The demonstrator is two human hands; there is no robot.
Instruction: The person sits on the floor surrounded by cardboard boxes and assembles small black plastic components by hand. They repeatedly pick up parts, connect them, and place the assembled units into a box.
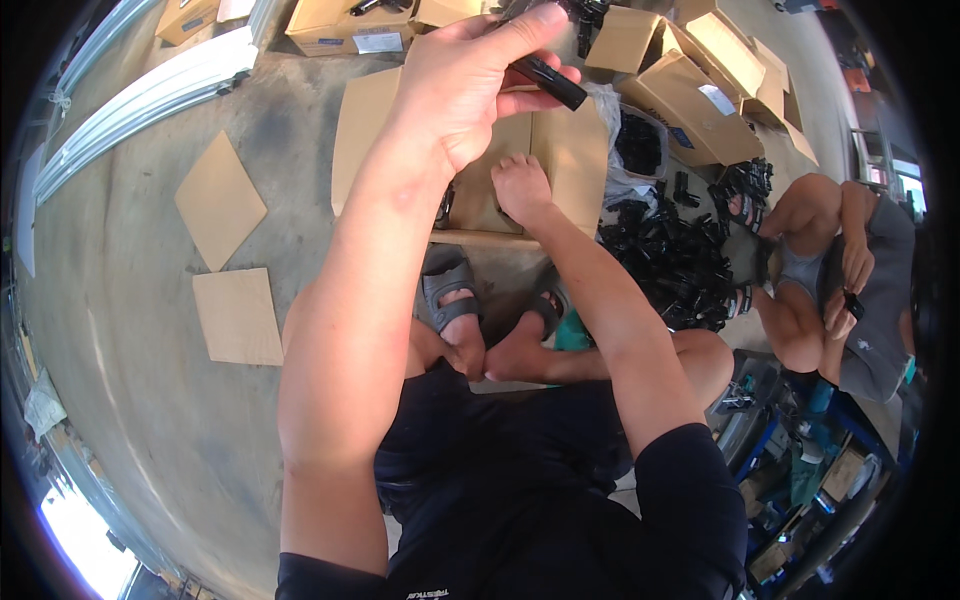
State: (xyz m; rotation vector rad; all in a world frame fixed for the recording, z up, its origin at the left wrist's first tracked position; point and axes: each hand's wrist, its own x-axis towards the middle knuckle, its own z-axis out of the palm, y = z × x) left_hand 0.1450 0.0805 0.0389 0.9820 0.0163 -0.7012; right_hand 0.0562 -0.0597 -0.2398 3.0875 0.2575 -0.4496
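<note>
Black piece (pixel 557 83) in curled left fingers (pixel 522 102)

A slim, glossy black part (pixel 555 82) is held aslant in the left hand (pixel 462 72); an open brown cardboard box (pixel 572 150) is partly hidden behind the right hand (pixel 522 186).
</note>
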